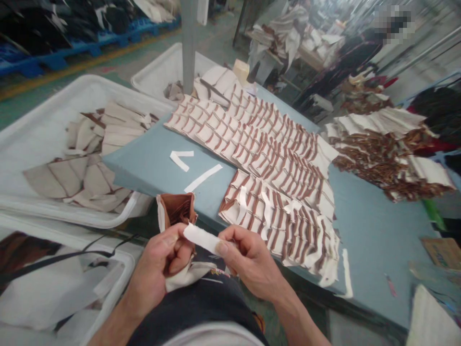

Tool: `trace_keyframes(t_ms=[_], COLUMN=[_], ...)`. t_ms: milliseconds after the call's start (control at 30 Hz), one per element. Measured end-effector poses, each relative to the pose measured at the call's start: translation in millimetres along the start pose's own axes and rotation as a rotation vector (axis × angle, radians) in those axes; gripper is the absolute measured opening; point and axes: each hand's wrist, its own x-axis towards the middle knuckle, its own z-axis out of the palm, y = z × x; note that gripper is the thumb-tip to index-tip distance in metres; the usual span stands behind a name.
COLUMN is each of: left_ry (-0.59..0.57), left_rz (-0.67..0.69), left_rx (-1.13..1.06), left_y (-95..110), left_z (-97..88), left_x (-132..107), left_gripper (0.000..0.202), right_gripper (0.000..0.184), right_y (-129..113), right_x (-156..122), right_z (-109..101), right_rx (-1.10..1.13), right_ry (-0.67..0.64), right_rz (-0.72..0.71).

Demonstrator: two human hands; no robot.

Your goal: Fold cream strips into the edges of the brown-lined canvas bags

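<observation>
My left hand (173, 254) is closed on a brown-and-cream fabric piece (176, 209), whose brown inside faces up and whose cream part hangs below the fingers. A short white strip (201, 239) stretches between both hands. Its left end touches my left fingertips. My right hand (248, 259) pinches the other end between thumb and fingers. Just ahead, on the blue-grey table (144, 158), lie loose white strips (203, 178). Rows of overlapped cream pieces with brown edges (216, 125) cover its middle, and several white strips rest on the nearest row (259, 211).
White plastic bins (90, 86) with cream fabric pieces stand at the left. A grey post (188, 48) rises by the table's far left corner. Stacked brown-and-cream bundles (378, 149) sit at the right, near a cardboard piece (441, 252). Another person (345, 57) is at the back right.
</observation>
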Motion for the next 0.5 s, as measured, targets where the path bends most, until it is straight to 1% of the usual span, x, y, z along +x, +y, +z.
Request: trace_keyframes(t_ms=[67, 200, 233, 267, 300, 333, 400, 433, 467, 500], left_ry=[0.031, 0.141, 0.174, 0.214, 0.252, 0.285, 0.336, 0.351, 0.36, 0.365], left_rz=[-0.007, 0.023, 0.037, 0.054, 0.07, 0.086, 0.123, 0.146, 0.171, 0.2], left_rx=[-0.006, 0.06, 0.08, 0.108, 0.144, 0.188, 0.298, 0.352, 0.396, 0.431], left_y=[1.5, 6.3, 7.0, 7.3, 7.3, 7.1, 6.8, 6.7, 6.6, 6.6], left_z=[2.2, 10.6, 12.3, 13.8, 14.9, 15.9, 17.4, 18.0, 18.5, 18.9], left_x=[-1.3, -7.0, -8.1, -8.8, -9.2, -9.2, -8.4, -7.6, -6.6, -5.5], left_gripper=[0.05, 0.037, 0.036, 0.036, 0.035, 0.035, 0.037, 0.038, 0.038, 0.037], right_gripper=[0.048, 0.036, 0.032, 0.028, 0.023, 0.02, 0.021, 0.021, 0.02, 0.021], right_y=[-1.9, -3.7, -3.3, -2.5, -1.4, -0.2, 1.5, 1.7, 1.3, 0.4], right_x=[0.2, 4.0, 5.9, 8.2, 10.5, 12.6, 15.4, 15.8, 15.8, 15.6], right_z=[0.0, -3.2, -5.2, -7.7, -10.1, -12.2, -13.4, -11.7, -8.3, -3.3], right_rx=[-0.049, -0.18, -0.229, -0.3, -0.391, -0.495, -0.677, -0.732, -0.764, -0.785], right_ry=[-0.008, -0.02, -0.011, 0.03, 0.11, 0.226, 0.492, 0.585, 0.624, 0.616], right_rz=[0.0, 0.011, 0.0, -0.031, -0.092, -0.182, -0.422, -0.546, -0.664, -0.77])
